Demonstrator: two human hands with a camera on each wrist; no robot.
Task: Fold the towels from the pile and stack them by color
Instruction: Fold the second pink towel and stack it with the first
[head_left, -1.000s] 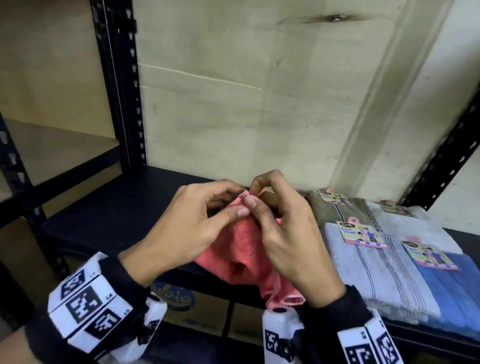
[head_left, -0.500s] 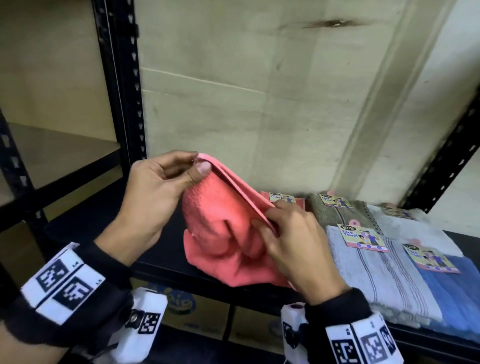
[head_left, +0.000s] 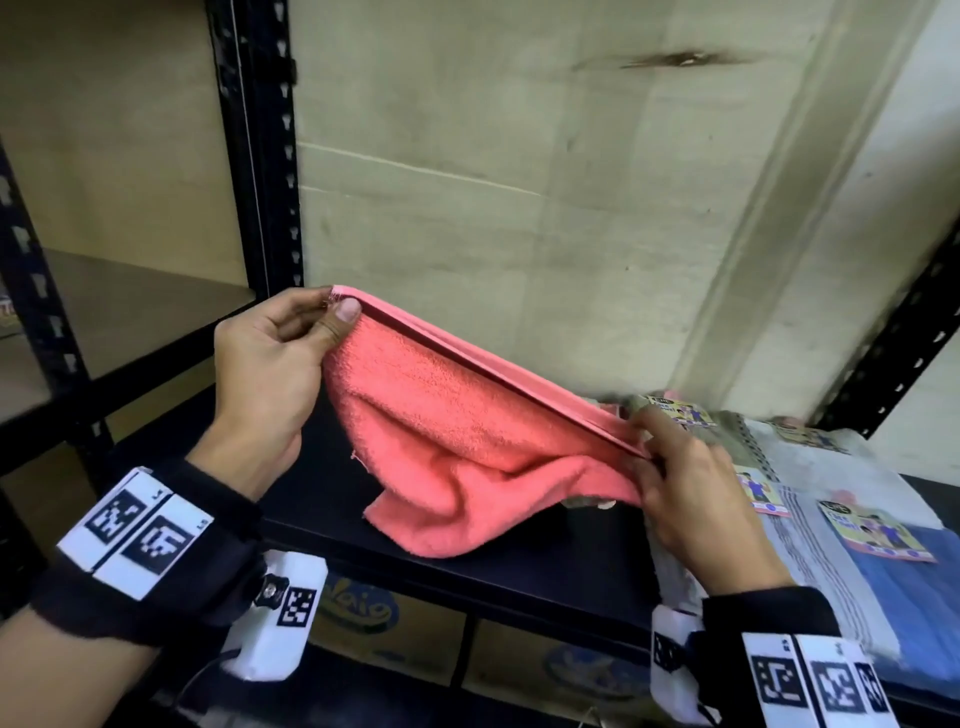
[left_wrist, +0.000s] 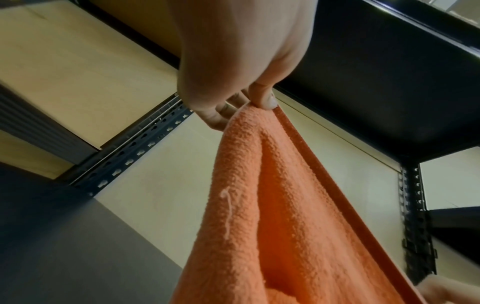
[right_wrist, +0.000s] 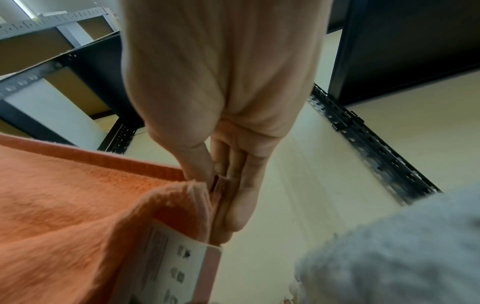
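Left hand (head_left: 270, 374) and right hand (head_left: 696, 499) are each pinching one end of the pink towel's (head_left: 467, 452) doubled hem, stretching it taut above the black shelf (head_left: 545, 566), likely aligning edges for a fold. Its body is sagging between them, beside the folded towels (head_left: 831, 519) lying at right.

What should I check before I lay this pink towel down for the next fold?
1. Left hand grip on the pink towel corner: ok, thumb and fingers pinch it.
2. Right hand grip on the other end: ok, pinched.
3. Top edge between the hands taut and doubled: ok.
4. Lower edges even: not ok, one flap hangs lower at the left.
5. Bare shelf below to lay it on: ok.
6. Matching pink stack among the folded towels: cannot tell.
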